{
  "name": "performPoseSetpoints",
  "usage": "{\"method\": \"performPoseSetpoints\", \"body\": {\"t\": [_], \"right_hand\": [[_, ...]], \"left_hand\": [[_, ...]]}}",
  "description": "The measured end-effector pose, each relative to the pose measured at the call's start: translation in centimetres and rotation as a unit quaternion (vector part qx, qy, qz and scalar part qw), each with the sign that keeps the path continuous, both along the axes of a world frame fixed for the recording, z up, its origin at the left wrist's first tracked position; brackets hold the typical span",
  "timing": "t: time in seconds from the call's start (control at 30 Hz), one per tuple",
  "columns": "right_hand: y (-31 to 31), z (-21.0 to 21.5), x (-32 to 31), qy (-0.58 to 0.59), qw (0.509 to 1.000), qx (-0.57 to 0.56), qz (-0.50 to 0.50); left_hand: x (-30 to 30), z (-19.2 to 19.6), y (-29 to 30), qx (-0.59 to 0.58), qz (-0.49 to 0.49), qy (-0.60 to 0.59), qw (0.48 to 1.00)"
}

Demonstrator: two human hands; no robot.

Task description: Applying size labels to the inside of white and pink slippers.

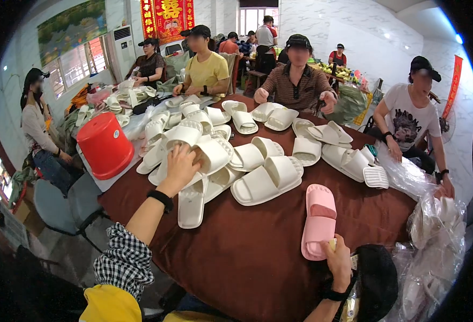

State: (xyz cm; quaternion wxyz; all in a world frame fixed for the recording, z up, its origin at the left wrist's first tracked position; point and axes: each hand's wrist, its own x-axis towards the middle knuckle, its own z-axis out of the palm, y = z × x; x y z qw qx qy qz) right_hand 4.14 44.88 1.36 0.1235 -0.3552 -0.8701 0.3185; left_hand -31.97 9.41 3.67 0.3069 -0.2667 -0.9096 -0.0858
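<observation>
My left hand (178,169) reaches into a heap of white slippers, its fingers curled on one white slipper (213,154). Another white slipper (192,204) lies sole-down just beside that wrist, toward me. At the front right, a pair of pink slippers (319,220) lies on the brown tablecloth (242,252), one overlapping the other. By the nearer end of this pair is my right hand (338,263), closed on a small pale yellow thing (332,244) too small to name. Whether that hand also touches the pink slippers I cannot tell.
A red bucket (105,146) stands upside down at the left of the table. Clear plastic bags (429,252) drape over the right edge. Across the table sits a person in a brown striped shirt (295,88); other people sit around. A grey chair (67,204) stands at the left.
</observation>
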Motion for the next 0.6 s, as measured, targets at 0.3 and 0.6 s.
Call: {"method": "performPoseSetpoints", "body": {"t": [0.3, 0.6], "right_hand": [[-0.6, -0.7, -0.7, 0.011, 1.0, -0.001, -0.003], [-0.2, -1.4, 0.2, 0.027, 1.0, -0.003, -0.008]], "left_hand": [[-6.0, 0.2, -2.8, -0.035, 0.033, -0.039, 0.998], [-6.1, -1.1, -2.2, 0.069, -0.076, -0.086, 0.991]]}}
